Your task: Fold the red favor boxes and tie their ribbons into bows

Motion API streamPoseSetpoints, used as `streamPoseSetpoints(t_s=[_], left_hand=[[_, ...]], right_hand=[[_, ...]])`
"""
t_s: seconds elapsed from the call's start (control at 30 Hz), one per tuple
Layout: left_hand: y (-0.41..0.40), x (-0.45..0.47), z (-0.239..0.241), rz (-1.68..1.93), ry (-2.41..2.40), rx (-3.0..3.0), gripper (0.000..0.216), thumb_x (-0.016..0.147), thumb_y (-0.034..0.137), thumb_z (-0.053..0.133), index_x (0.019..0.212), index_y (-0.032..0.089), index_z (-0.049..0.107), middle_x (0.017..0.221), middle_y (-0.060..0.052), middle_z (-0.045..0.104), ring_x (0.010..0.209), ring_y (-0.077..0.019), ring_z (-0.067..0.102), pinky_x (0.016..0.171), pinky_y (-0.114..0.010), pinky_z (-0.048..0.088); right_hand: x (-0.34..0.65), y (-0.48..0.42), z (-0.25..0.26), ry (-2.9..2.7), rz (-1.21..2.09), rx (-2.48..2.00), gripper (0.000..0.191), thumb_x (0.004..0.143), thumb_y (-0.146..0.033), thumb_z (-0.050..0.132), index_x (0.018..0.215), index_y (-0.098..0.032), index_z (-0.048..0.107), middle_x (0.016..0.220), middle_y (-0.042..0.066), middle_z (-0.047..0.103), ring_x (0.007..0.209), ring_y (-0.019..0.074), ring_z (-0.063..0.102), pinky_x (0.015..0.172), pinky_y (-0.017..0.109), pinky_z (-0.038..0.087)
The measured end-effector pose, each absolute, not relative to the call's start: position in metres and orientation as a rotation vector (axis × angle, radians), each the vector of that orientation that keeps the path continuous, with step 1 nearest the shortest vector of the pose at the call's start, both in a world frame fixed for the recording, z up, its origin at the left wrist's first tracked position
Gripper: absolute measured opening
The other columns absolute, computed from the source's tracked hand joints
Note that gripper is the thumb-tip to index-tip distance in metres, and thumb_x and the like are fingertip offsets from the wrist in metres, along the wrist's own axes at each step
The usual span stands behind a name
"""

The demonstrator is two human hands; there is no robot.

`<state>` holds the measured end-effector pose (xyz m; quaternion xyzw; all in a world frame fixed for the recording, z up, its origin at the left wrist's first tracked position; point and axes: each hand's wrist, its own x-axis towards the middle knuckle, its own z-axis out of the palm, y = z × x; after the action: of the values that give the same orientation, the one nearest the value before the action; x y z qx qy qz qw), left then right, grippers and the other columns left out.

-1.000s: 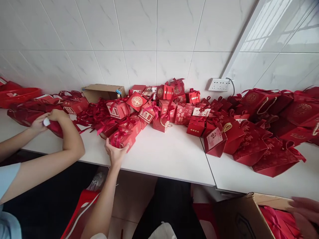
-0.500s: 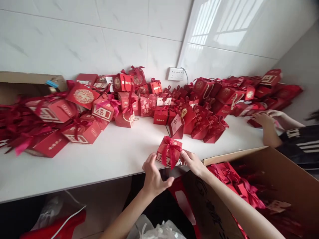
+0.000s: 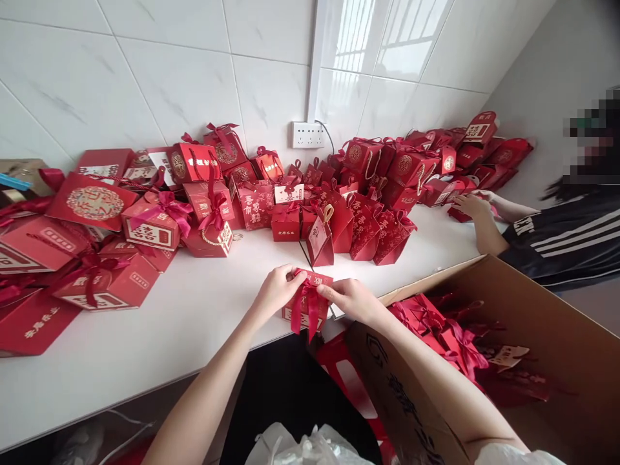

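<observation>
A small red gift box [image 3: 323,315] with gold lettering sits at the table's front edge, directly before me. Its dark red ribbon bow [image 3: 310,302] is on top, with two tails hanging down the front. My left hand [image 3: 277,289] pinches the bow's left side between thumb and fingers. From the other side, my right hand [image 3: 349,299] has its thumb and fingers closed on the bow's right side, close against the box. The fingertips partly cover the bow's loops. Just behind stands a red box with a pink panel [image 3: 321,242] and a gold cord loop.
Many red gift boxes [image 3: 375,226] line the white table [image 3: 217,323] along the tiled wall, heaped at left [image 3: 109,278]. An open cardboard carton [image 3: 547,323] of red boxes stands at right. Beyond it, another person's hands [image 3: 477,206] handle a red box.
My left hand has gone from spread beside the box to pinching its bow. My right hand has moved from the box's side onto the bow. The view has shifted right.
</observation>
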<state>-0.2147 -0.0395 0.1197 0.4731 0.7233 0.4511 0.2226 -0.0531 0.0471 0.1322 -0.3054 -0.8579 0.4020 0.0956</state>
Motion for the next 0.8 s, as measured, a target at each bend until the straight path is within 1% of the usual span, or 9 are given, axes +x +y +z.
streamPoseSetpoints(t_s=[0.13,0.3,0.37,0.53,0.6,0.67,0.73,0.77,0.8], left_hand=[[-0.052,-0.203,0.109,1.425,2.048,1.165,0.038,0.082,0.042,0.041,0.055,0.021,0.024,0.051,0.005,0.027,0.048,-0.0109,0.03,0.048,-0.025,0.026],[-0.062,-0.196,0.098,1.553,2.077,1.004,0.042,0.081,0.04,0.044,0.054,0.021,0.02,0.05,0.004,0.023,0.048,-0.0105,0.024,0.046,-0.026,0.023],[-0.065,-0.195,0.096,1.572,2.066,0.976,0.042,0.081,0.04,0.045,0.054,0.021,0.02,0.051,0.004,0.022,0.048,-0.0104,0.023,0.046,-0.026,0.023],[-0.069,-0.196,0.095,1.558,2.015,0.946,0.042,0.08,0.042,0.044,0.054,0.021,0.019,0.05,0.004,0.021,0.046,-0.01,0.023,0.043,-0.025,0.022],[-0.069,-0.197,0.095,1.537,1.992,0.961,0.042,0.079,0.042,0.045,0.053,0.021,0.02,0.049,0.004,0.022,0.045,-0.0097,0.025,0.043,-0.024,0.024],[-0.066,-0.2,0.093,1.512,1.963,0.987,0.041,0.078,0.042,0.046,0.053,0.021,0.021,0.048,0.005,0.025,0.045,-0.0095,0.029,0.043,-0.023,0.027],[-0.063,-0.202,0.088,1.488,1.936,1.013,0.04,0.077,0.043,0.045,0.051,0.021,0.025,0.047,0.004,0.03,0.045,-0.0099,0.035,0.045,-0.023,0.032],[-0.061,-0.204,0.084,1.478,1.929,1.023,0.038,0.078,0.043,0.043,0.05,0.021,0.028,0.047,0.004,0.034,0.046,-0.0105,0.039,0.047,-0.023,0.035],[-0.059,-0.206,0.079,1.47,1.933,1.03,0.037,0.078,0.042,0.041,0.05,0.021,0.031,0.047,0.003,0.037,0.047,-0.0113,0.043,0.048,-0.023,0.038]], right_hand=[[-0.053,0.056,0.122,-2.473,1.342,-0.814,0.039,0.078,-0.049,0.051,0.055,-0.019,0.041,0.051,-0.005,0.04,0.05,0.0086,0.033,0.05,0.025,0.028],[-0.056,0.067,0.108,-2.157,1.875,-0.68,0.043,0.072,-0.057,0.056,0.06,-0.018,0.045,0.061,-0.002,0.048,0.058,0.0102,0.044,0.058,0.026,0.037],[-0.057,0.069,0.105,-2.117,1.908,-0.696,0.045,0.072,-0.06,0.055,0.06,-0.018,0.044,0.061,-0.002,0.048,0.057,0.0102,0.045,0.059,0.026,0.038],[-0.057,0.069,0.098,-2.172,1.791,-0.751,0.047,0.073,-0.063,0.052,0.061,-0.019,0.043,0.058,-0.002,0.048,0.057,0.0119,0.047,0.061,0.03,0.043],[-0.056,0.068,0.097,-2.186,1.655,-0.762,0.044,0.075,-0.062,0.051,0.07,-0.019,0.045,0.07,0.001,0.052,0.068,0.0154,0.052,0.069,0.033,0.046],[-0.054,0.064,0.097,-2.27,1.456,-0.636,0.047,0.072,-0.059,0.059,0.094,-0.019,0.047,0.101,0.009,0.053,0.095,0.0218,0.053,0.084,0.039,0.046],[-0.052,0.059,0.099,-2.435,1.231,-0.42,0.074,0.063,-0.053,0.071,0.119,-0.018,0.037,0.129,0.016,0.035,0.121,0.0285,0.04,0.097,0.044,0.04],[-0.049,0.058,0.1,-2.522,1.131,-0.333,0.084,0.06,-0.05,0.075,0.125,-0.018,0.034,0.135,0.018,0.028,0.127,0.0308,0.034,0.101,0.046,0.037],[-0.045,0.058,0.102,-2.586,1.053,-0.296,0.085,0.059,-0.046,0.076,0.127,-0.017,0.034,0.136,0.019,0.026,0.128,0.0321,0.033,0.102,0.047,0.036]])
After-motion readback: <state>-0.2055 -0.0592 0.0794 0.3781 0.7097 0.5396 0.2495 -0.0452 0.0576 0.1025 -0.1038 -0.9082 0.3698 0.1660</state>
